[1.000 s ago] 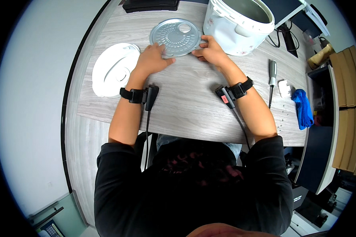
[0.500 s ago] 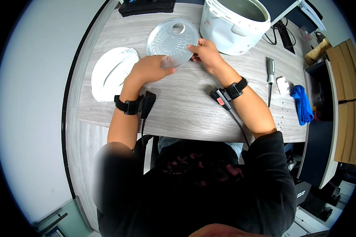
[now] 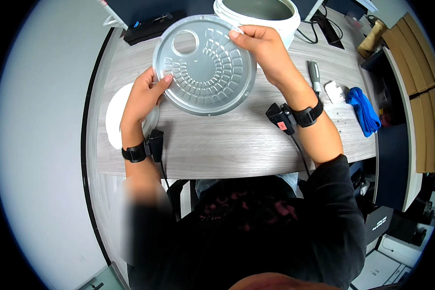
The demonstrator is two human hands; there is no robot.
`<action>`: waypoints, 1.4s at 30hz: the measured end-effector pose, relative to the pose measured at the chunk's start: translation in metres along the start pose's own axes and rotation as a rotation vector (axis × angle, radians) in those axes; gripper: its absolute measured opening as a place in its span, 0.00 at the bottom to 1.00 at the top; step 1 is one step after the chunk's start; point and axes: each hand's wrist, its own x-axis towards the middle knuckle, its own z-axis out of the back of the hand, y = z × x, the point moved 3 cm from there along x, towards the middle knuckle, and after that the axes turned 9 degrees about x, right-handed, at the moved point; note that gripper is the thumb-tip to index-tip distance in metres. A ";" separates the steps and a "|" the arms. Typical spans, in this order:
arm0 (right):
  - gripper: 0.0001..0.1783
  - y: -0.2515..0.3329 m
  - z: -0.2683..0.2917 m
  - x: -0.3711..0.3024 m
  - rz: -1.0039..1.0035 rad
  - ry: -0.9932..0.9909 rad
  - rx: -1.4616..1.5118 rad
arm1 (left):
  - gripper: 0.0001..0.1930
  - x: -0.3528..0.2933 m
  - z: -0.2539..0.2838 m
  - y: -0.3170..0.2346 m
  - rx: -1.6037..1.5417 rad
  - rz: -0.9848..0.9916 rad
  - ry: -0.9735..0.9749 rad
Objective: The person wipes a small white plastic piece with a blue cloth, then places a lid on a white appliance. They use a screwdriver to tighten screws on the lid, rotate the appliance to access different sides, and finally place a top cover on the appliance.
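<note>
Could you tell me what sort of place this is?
Probably an office or lab workstation, not a kitchen: a grey wood-grain desk with cables at the back and shelving to the right. Both hands hold a round metal inner lid before a white rice cooker.

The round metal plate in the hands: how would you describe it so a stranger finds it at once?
Look above the grey wooden table, just before the white cooker pot. Both hands, left and right, hold a silver disc by its rim. Only it has dimpled rings and one round hole.
</note>
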 end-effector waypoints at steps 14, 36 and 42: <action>0.38 0.016 0.053 -0.016 0.425 -0.136 -0.026 | 0.14 0.037 -0.074 -0.082 -0.730 -0.222 -0.011; 0.34 0.001 0.109 0.051 0.385 -0.458 -0.677 | 0.17 0.143 -0.096 -0.083 -0.141 -0.424 -0.238; 0.36 0.015 0.102 0.040 0.473 -0.537 -0.557 | 0.17 0.132 -0.097 -0.089 -0.228 -0.369 -0.192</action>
